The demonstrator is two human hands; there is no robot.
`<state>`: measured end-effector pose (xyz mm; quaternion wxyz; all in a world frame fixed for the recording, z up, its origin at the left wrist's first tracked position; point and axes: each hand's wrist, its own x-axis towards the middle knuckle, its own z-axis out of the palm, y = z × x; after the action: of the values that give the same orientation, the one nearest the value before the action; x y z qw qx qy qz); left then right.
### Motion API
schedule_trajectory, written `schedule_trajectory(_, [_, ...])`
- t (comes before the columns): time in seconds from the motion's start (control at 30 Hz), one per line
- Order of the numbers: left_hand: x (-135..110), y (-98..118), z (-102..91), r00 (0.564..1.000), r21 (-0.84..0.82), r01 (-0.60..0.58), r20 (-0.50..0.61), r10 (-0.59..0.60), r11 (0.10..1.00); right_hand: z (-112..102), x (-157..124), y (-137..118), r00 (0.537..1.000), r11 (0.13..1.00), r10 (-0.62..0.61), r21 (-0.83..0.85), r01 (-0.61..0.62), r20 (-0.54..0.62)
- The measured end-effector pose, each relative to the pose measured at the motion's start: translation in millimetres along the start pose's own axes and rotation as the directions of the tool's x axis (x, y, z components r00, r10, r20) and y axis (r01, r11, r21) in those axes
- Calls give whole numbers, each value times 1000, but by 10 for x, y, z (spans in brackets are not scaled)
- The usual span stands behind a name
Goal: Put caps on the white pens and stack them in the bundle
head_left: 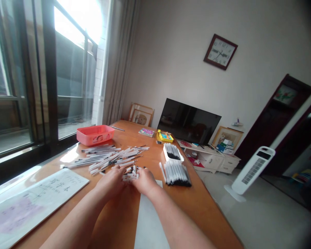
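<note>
My left hand (pixel 116 175) and my right hand (pixel 145 178) are close together on the wooden table, fingers curled in around a heap of short white pieces that look like pen caps (pixel 131 174). The fingertips are partly hidden by the hands and the heap. Just beyond lie loose white pen tubes (pixel 111 159) with dark ends, scattered at several angles. To the right of my right hand, a neat row of clear pen tubes with black ends (pixel 176 173) rests on the table. Behind it, a white tray (pixel 181 159) holds more of them.
A pink plastic basket (pixel 95 135) stands at the back left. A writing booklet (pixel 41 204) lies at left, and a white paper strip (pixel 150 221) lies under my right forearm. Farther back are a yellow box (pixel 166 137) and a colourful booklet (pixel 146 132). The table's right edge drops to the floor.
</note>
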<state>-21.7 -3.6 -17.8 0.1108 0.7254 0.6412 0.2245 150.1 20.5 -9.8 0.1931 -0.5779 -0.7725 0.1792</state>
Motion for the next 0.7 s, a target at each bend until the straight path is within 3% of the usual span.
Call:
schedule_trajectory(0.13, [59,-68,35,999,51,6,-33,-4,999,127,179,-44,996,998,15,-64,-21,-91])
schedule_trajectory(0.23, [77,-86,35,996,50,33,-79,-29,998,59,234,40,988,997,23,-70,-34,-150])
schedule_trajectory(0.3, [77,-78,28,993,45,61,-102,-56,997,-39,246,151,973,989,91,-92,-112,-213])
schedule_trajectory(0.47, [74,-27,25,994,1,58,-93,-57,998,-161,217,339,971,979,145,-118,-169,-190])
schedule_trajectory(0.6, [81,-19,20,996,4,23,-90,-22,1000,-137,143,276,986,987,74,-129,-93,-148])
schedule_trajectory(0.7, [91,-31,9,993,35,21,-114,-16,999,-222,108,258,978,957,85,-258,-134,-193])
